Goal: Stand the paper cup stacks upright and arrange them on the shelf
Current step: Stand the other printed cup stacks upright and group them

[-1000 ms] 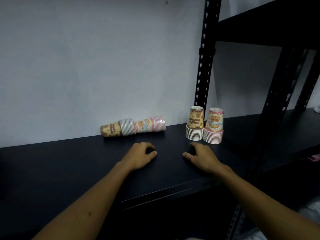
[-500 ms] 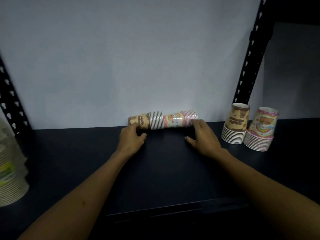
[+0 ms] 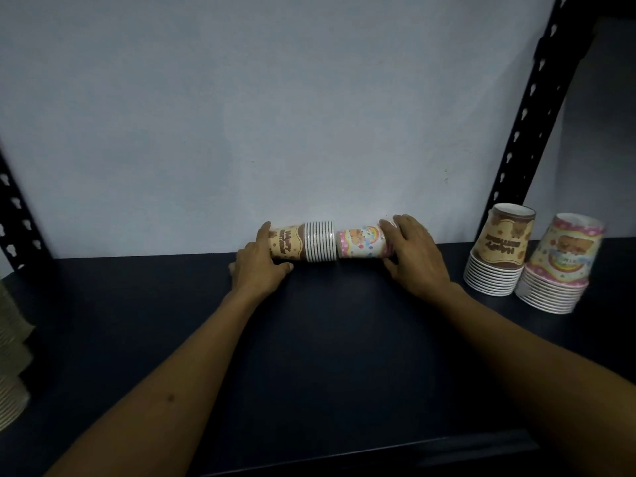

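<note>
My left hand (image 3: 256,266) cups the brown stack (image 3: 303,246); right hand (image 3: 413,256) wraps the pink stack (image 3: 361,242). Uneven tilting risks cups sliding apart across the shelf (image 3: 327,339).

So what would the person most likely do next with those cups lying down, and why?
Probably tip them up. The brown stack and pink stack lie on their sides end to end on the shelf, with the left hand and right hand at the outer ends, while two stacks at right already stand.
</note>
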